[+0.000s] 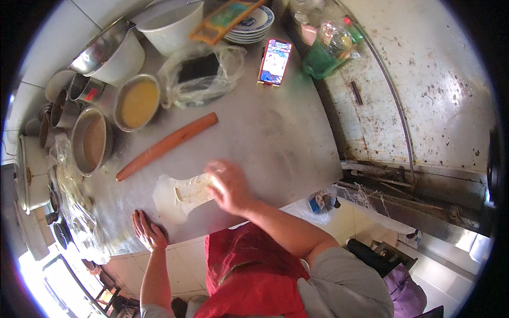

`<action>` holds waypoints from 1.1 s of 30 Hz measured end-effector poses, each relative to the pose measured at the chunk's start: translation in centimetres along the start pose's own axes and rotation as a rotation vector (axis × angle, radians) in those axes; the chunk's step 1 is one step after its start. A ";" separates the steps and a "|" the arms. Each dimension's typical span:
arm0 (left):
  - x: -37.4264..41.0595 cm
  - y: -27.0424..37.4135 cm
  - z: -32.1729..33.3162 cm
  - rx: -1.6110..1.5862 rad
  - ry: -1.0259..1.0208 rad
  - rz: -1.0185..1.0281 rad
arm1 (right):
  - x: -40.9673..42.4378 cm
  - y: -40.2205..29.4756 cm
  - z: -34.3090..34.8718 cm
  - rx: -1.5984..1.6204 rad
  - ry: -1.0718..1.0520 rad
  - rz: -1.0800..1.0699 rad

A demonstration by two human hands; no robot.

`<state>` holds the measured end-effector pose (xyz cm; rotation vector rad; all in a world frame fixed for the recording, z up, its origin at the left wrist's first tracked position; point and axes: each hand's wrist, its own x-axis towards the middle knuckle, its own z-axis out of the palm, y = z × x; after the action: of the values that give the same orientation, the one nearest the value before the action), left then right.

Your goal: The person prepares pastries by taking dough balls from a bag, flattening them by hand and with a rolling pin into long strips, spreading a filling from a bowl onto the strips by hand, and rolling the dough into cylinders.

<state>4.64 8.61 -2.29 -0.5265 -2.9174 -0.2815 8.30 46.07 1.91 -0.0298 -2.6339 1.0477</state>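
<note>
A thin sheet of pale dough (169,202) lies flat near the front of the metal table. Its middle carries a smeared, oily-looking brownish patch. My right hand (230,189) is at the sheet's right end, with the dough's edge between thumb and curled fingers; motion blurs the fingertips. Left of the dough, my left hand (149,231) rests palm down by the table's front edge, holding nothing. Beyond the dough, a reddish wooden rolling pin (167,146) lies at a slant, touched by neither hand.
Metal bowls of yellowish liquid (139,104) and brown contents (94,141) stand at left. Farther back are a plastic bag (203,91) around something dark, a lit phone (275,61), stacked plates (254,20) and a grater (224,20). The metal table (278,139) ends at right beside a stained panel (433,79).
</note>
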 end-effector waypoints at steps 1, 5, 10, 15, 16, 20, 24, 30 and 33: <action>0.2 0.4 -0.1 -0.004 -0.002 -0.006 | 0.3 0.3 -1.0 -0.134 0.034 0.099; 0.6 0.4 0.2 -0.021 0.009 0.016 | -0.7 1.1 4.2 0.058 -0.069 -0.114; 0.1 0.1 0.1 -0.019 -0.016 -0.029 | -1.4 2.7 3.1 0.084 0.213 0.016; 0.2 0.2 0.0 -0.035 -0.048 -0.036 | 0.3 -4.8 6.6 0.006 -0.127 -0.120; 0.2 0.1 0.3 -0.047 -0.032 -0.033 | 0.5 -5.4 6.7 0.079 -0.087 -0.068; 0.0 0.3 -0.1 -0.056 -0.056 -0.080 | 0.5 -3.9 5.5 -0.289 0.021 0.076; 0.6 0.5 -0.6 -0.072 -0.096 -0.078 | -1.0 -2.3 10.8 0.142 0.102 0.034; 0.5 0.3 -0.7 -0.116 -0.122 -0.131 | -0.1 -2.7 10.5 -0.054 0.220 0.133; 0.4 0.2 -0.4 -0.120 -0.112 -0.142 | 1.8 -6.9 10.8 -0.142 -0.067 -0.091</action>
<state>4.38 8.80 -1.78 -0.3633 -3.0670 -0.4620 4.11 34.05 -0.41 0.0948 -2.7375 0.8453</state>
